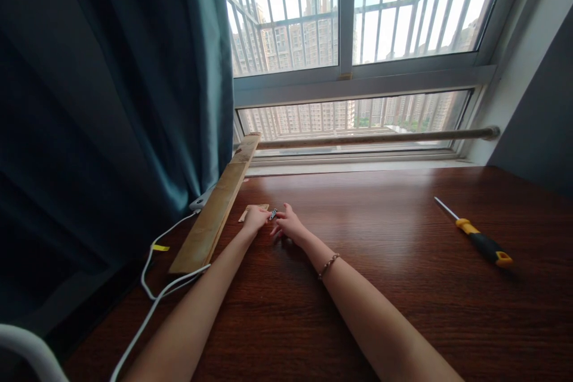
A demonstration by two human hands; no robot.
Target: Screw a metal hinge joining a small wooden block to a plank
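The small piece (273,214) sits between both hands, probably so the left hand (256,216) can steady it for the right hand (287,224). The left grip appears pinched on it; the right grip is loosely spread, contact unclear. Well rightward lies a screwdriver (483,243).

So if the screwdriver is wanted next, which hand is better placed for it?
Probably the right hand: the screwdriver lies out to the right, nearer to it. The left hand is farther off and seems to pinch a small object.
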